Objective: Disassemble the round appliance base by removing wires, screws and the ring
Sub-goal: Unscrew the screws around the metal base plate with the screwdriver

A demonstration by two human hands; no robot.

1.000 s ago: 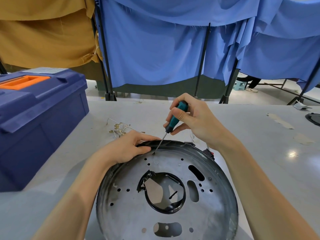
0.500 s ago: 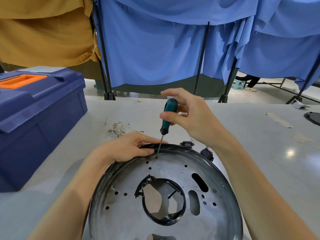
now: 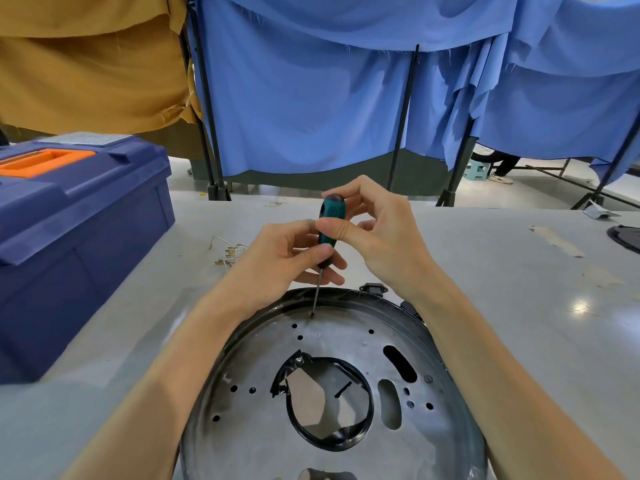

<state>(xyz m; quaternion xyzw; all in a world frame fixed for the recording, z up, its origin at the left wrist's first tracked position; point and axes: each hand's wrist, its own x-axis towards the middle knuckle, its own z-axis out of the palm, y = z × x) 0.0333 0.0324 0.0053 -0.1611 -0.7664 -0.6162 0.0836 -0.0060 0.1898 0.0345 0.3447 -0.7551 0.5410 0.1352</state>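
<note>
Approx vertical screwdriver (image 3: 331, 211), tip down on base (image 3: 346, 337) nr far rim.

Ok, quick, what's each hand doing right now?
Left hand: closed, gripping the lower end of the screwdriver handle.
Right hand: closed, pinching the screwdriver's upper handle between thumb and fingers.

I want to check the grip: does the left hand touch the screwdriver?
Touching. In the head view the left hand pinches the screwdriver at its lower handle, thumb in front, with no gap.
</note>
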